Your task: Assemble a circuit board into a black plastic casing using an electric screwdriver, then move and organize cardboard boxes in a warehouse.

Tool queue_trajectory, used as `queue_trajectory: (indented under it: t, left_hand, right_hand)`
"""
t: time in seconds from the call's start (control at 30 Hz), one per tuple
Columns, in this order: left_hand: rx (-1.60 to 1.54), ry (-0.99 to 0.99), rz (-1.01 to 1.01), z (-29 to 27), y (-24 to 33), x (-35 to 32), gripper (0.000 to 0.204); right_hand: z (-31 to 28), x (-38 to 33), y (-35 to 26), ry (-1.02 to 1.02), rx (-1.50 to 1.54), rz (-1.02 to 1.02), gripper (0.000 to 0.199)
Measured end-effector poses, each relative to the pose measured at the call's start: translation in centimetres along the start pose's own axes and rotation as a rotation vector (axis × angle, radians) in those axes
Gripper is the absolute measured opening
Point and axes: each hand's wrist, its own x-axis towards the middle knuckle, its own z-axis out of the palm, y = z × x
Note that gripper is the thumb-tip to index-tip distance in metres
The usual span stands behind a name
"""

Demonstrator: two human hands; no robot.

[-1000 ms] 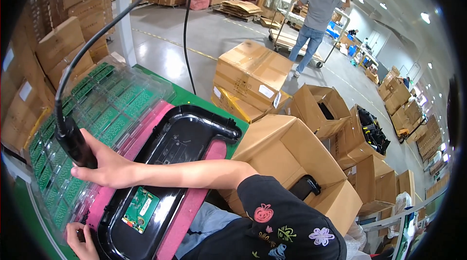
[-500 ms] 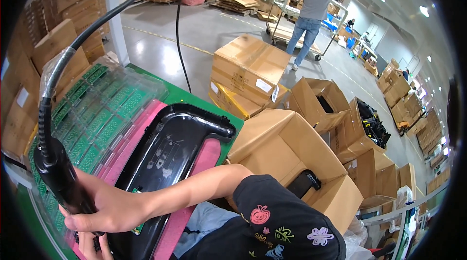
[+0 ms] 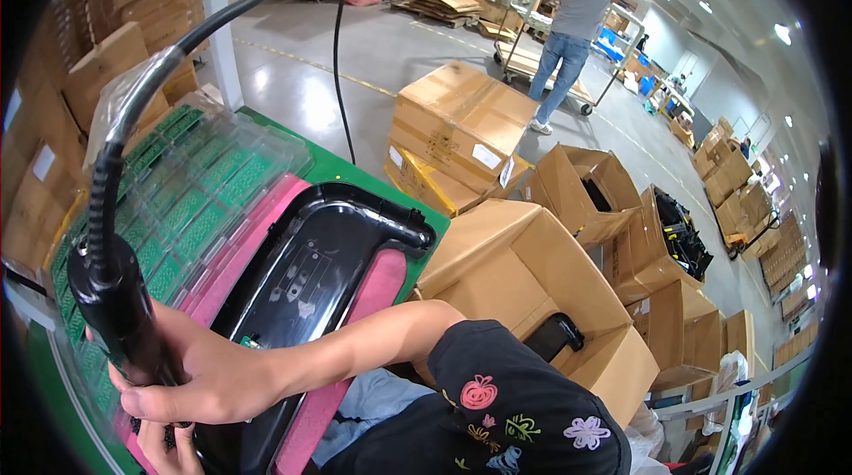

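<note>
My right hand [image 3: 209,377] is wrapped around a black electric screwdriver [image 3: 115,306], its cable rising from the top end. Below it, at the lower edge, my left hand [image 3: 164,448] shows only bent fingers near the tool's lower end; whatever they pinch is too small to make out. Small dark pieces, perhaps screws, lie beside those fingers. A glossy black plastic housing [image 3: 297,284] rests on pink foam [image 3: 377,284], partly covered by my right forearm. A bit of green circuit board [image 3: 251,342] shows inside the housing, next to my wrist.
Clear trays of green circuit boards [image 3: 191,186] stand left of the foam on the green bench [image 3: 333,170]. An open carton [image 3: 484,284] with a black part [image 3: 555,337] stands to the right, more cartons beyond. A person [image 3: 572,22] stands at a trolley [image 3: 524,53] farther back.
The view has shifted slightly. My right hand and the screwdriver have tilted a little, and my wrist covers more of the circuit board. The person at the back has turned slightly.
</note>
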Motion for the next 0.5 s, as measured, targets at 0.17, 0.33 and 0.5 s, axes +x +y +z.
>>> queue_trajectory:
  t: [0.17,0.33,0.5]
  left_hand:
    - [-0.278,-0.129,-0.162,-0.6,-5.2,-0.7,0.035]
    - [-0.216,-0.074,-0.097,0.0,-3.7,-0.1,0.022]
    - [0.186,-0.121,0.148,-0.9,-3.9,0.8,0.020]
  right_hand:
    - [0.1,0.1,-0.6,-0.010,0.045,-0.050,0.052]
    - [-0.3,0.1,0.0,0.014,0.041,-0.048,0.051]
    - [-1.0,0.0,0.6,0.032,-0.050,-0.100,0.045]
